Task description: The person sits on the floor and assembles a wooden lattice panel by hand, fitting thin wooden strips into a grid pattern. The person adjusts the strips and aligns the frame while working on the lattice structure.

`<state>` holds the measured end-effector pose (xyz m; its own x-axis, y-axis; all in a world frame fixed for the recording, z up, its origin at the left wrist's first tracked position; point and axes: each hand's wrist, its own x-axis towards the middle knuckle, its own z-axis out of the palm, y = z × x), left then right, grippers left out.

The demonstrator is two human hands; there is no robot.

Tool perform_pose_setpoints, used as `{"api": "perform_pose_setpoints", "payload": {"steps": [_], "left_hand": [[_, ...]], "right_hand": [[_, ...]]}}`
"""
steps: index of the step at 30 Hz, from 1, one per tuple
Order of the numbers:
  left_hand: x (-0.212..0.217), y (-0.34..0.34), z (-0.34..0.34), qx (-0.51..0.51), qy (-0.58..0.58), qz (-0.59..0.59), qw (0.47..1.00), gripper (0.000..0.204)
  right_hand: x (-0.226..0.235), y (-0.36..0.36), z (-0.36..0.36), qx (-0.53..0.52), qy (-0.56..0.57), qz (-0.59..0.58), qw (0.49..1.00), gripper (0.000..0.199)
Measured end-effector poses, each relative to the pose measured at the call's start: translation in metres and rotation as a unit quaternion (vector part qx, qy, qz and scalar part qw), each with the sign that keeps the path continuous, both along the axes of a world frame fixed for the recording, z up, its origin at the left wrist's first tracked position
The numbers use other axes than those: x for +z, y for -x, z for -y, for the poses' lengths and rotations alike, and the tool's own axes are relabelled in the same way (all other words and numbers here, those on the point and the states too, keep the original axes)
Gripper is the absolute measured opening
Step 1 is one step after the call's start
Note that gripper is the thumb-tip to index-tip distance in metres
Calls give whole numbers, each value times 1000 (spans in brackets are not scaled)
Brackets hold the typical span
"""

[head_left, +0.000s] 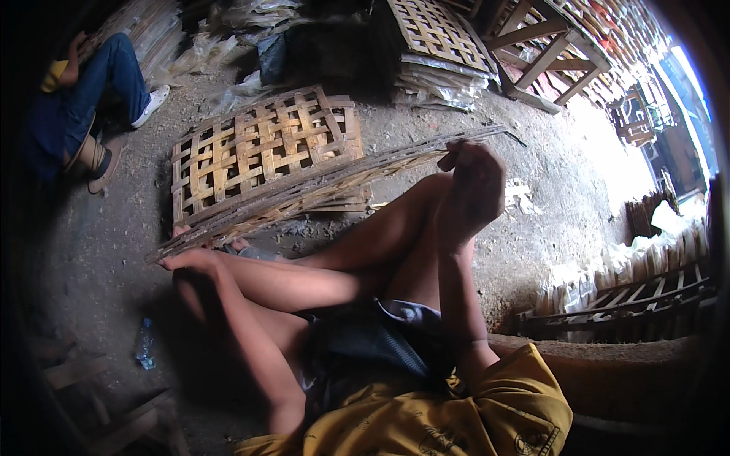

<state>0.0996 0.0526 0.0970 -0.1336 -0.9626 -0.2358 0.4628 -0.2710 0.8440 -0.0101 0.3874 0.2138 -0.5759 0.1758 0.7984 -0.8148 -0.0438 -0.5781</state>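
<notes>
Held at both ends, left hand (190, 261) and right hand (473, 182) each in a closed grip, the bamboo strip bundle (319, 190) above the woven mat (262, 148) looks light, springy, splintery

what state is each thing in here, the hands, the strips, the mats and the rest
left hand: grip closed on the low end of the bamboo strip bundle
right hand: grip closed on the bundle near its high end
bamboo strip bundle: held slanted above the ground between both hands
woven bamboo lattice panel: flat on the dirt floor behind the bundle
stacked lattice panels: piled up
plastic bottle: lying on the ground
</notes>
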Motion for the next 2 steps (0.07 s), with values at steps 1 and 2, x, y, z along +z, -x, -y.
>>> {"api": "perform_pose_setpoints", "payload": {"steps": [1,2], "left_hand": [[-6,1,7,11,17,18,1000,98],[-9,1,14,21,36,36,998,99]], "right_hand": [[0,-3,1,-6,-18,10,1000,17],[0,-4,1,-6,-18,9,1000,17]]}}
